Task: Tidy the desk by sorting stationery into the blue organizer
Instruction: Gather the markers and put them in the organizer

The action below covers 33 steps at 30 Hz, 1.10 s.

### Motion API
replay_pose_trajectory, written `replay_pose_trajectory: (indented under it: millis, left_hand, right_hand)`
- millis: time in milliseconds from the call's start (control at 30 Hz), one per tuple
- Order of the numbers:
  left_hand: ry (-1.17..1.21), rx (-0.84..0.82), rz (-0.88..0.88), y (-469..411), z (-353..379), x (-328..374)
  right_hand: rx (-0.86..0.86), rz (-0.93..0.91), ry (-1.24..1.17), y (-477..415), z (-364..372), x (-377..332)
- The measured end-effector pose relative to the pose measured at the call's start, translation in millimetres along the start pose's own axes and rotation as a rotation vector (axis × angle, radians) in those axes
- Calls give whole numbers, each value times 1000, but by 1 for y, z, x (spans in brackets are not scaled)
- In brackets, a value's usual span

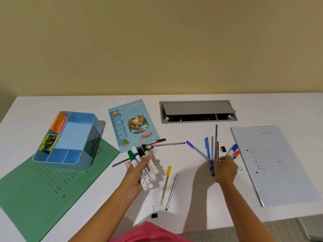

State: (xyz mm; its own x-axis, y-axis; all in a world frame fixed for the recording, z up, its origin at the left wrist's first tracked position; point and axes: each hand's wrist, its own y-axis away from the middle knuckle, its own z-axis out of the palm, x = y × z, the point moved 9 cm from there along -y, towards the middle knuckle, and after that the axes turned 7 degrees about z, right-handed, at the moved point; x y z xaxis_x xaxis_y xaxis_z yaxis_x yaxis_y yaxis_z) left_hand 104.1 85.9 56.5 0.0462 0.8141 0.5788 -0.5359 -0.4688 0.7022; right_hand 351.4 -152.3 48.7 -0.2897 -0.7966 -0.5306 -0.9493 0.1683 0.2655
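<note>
The step in hand is gathering: loose stationery is being collected before any of it goes in. The left hand (138, 173) has its fingers curled round a bundle of 4 markers (139, 154), caps pointing away. The right hand (225, 170) clamps a fan of pens (208, 149) at their lower ends, low over the desk (192, 198).

Next, I judge, both bundles must travel left to the blue organizer (70, 165), which sits on a green folder (43, 189), well apart from both hands. A yellow pen (166, 184) and a binder clip (154, 213) lie between the arms.

The organizer is light blue plastic with several compartments. 1 holds orange and pink paper, and 1 holds clips.
</note>
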Motion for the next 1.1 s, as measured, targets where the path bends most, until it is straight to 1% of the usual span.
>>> replay_pose_trajectory:
  millis: [133, 233, 300, 467, 600, 767, 833, 933, 1033, 1100]
  left_hand:
    - [-4, -38, 13, -1, 10, 3]
    - [-6, -40, -11, -1, 12, 0]
    - [5, -36, 3, -3, 11, -1]
    - [-33, -44, 45, -6, 5, -2]
    - [-74, -51, 79, -9, 3, 0]
    - [-144, -80, 122, -6, 6, 2]
    - [-156, -69, 127, -6, 4, 3]
    - [-165, -59, 129, -5, 2, 3]
    - [-190, -54, 132, -5, -1, 2]
    - [-200, -50, 133, -6, -3, 1]
  right_hand:
    - [40, 81, 68, -19, -7, 14]
    - [55, 132, 53, -25, -10, 19]
    - [56, 160, 40, -26, -10, 20]
    - [85, 163, 106, -24, -8, 18]
    - [58, 135, 190, -24, -6, 19]
    - [39, 195, 260, -27, -4, 26]
    - [51, 176, 278, -25, -1, 27]
    - [94, 98, 284, -21, 1, 23]
    - [170, -17, 222, -10, -4, 10]
    - [181, -119, 138, 6, -9, -4]
